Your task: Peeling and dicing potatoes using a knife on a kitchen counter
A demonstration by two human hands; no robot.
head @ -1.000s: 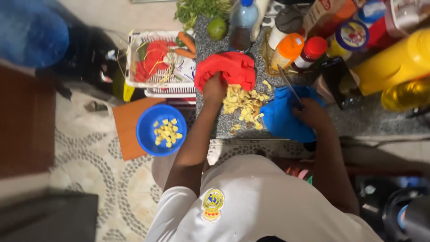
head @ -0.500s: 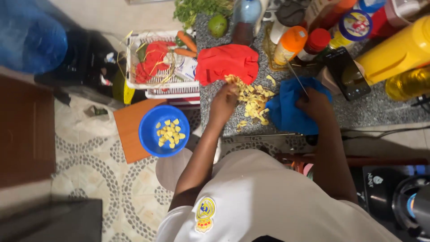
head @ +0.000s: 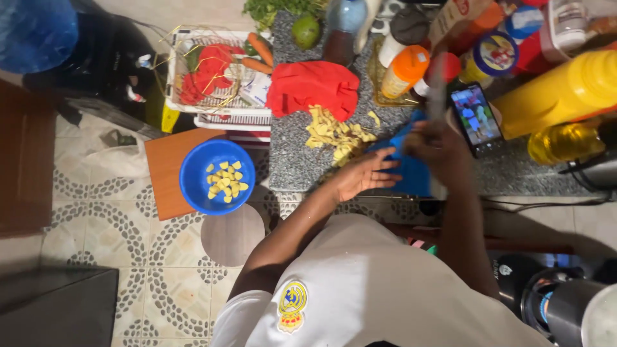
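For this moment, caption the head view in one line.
Left hand rests on blue cutting board beside yellow peelings; right hand holds a blurred knife.

On the counter (head: 302, 160) the pile of cut pieces (head: 334, 136) lies between the cloth (head: 313, 87) behind it and the left hand (head: 366, 175) before it, with the cutting board (head: 405, 170) to its right and the bowl (head: 217, 177) well off to its left.

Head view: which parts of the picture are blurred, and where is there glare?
In the head view the right hand is smeared by motion blur, so its grip is unclear; the left hand and the blue bowl are fairly sharp; the phone screen glows bright; the yellow bottle shows a soft highlight.
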